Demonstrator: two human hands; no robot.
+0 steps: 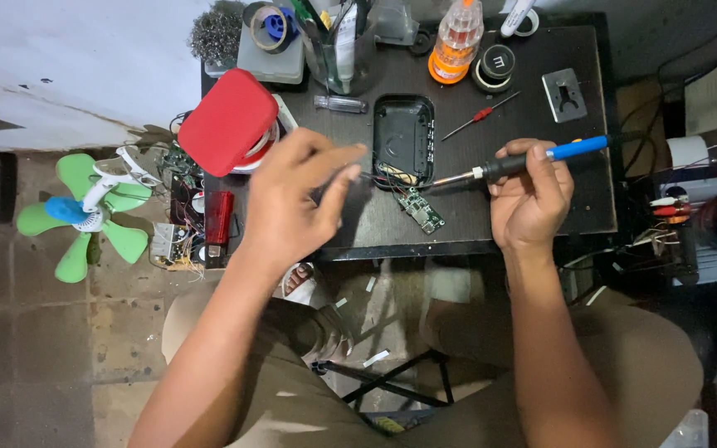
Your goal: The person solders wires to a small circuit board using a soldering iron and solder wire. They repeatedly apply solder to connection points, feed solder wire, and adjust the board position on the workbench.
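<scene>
My right hand [531,199] is wrapped around a soldering iron [524,160] with a blue handle, its tip aimed left at the lower edge of a black device shell [403,137]. My left hand [296,199] has thumb and forefinger pinched together near that same spot; what they pinch is too thin to make out. A small green circuit board [421,211] lies just below the shell on the dark table [541,220]. Red screwdriver [481,115] to the shell's right; red case [227,121] at the left; green fan [89,211] on the floor.
</scene>
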